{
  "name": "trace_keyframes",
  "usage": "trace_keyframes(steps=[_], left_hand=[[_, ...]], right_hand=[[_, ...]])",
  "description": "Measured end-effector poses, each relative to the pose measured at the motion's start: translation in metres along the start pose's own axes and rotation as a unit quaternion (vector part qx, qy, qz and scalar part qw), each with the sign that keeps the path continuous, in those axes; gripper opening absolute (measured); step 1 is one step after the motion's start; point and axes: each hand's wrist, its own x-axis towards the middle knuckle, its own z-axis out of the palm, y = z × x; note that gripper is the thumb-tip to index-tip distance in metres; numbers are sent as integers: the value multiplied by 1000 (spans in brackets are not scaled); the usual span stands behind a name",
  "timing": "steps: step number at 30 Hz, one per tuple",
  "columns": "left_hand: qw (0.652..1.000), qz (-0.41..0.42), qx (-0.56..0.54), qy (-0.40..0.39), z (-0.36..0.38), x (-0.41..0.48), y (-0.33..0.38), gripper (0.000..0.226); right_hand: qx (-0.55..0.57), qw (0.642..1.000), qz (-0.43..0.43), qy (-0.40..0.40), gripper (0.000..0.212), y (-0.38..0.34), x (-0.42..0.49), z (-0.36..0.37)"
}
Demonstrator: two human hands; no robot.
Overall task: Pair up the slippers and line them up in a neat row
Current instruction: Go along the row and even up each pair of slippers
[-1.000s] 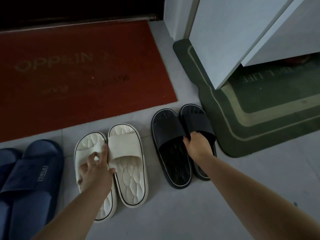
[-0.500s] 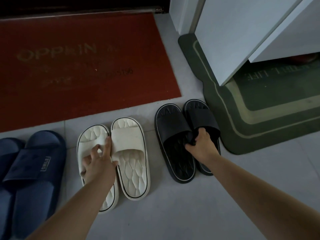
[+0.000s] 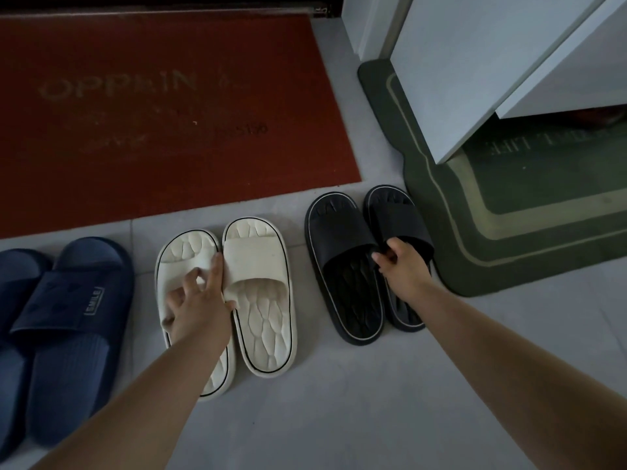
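Observation:
Three pairs of slippers lie side by side on the grey tiled floor. The navy pair is at the left edge, with a SMILE label on one strap. The cream pair is in the middle; my left hand rests on the strap of its left slipper, fingers spread, thumb against the right slipper. The black pair lies at the right, toes close to the green mat. My right hand pinches the straps of the black slippers where they meet.
A red doormat with pale lettering covers the floor behind the slippers. A green bordered mat lies at the right under a white cabinet. Bare grey tiles spread in front of the slippers.
My right hand has curled from resting on the right black slipper's strap into a pinch on both straps. My left hand stays on the cream slipper. The view has shifted slightly.

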Motion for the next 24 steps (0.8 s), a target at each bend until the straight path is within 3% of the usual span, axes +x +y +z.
trace_keyframes(steps=[4, 9, 11, 14, 16, 18, 20, 24], left_hand=[[1000, 10, -3, 3, 0, 0, 0, 81], [998, 68, 18, -8, -11, -2, -9, 69], [993, 99, -45, 35, -18, -9, -19, 54], [986, 56, -110, 116, -24, -21, -43, 63], [987, 21, -78, 141, -21, -24, -60, 63], [988, -53, -96, 105, -19, -20, -73, 58], [982, -104, -149, 49, -17, -14, -76, 41], [983, -82, -159, 45, -18, 2, -73, 28]], right_hand=[[-1, 1000, 2, 9, 41, -6, -2, -3], [113, 982, 3, 151, 28, -22, -46, 15], [77, 988, -103, 86, 25, -30, -66, 27], [-31, 967, -236, -94, 22, -50, -80, 46], [-100, 960, -218, -148, 47, -62, -76, 60], [-122, 961, -173, -176, 60, -77, -69, 71], [-134, 956, -177, -194, 56, -85, -62, 76], [-111, 962, -164, -187, 52, -93, -55, 76]])
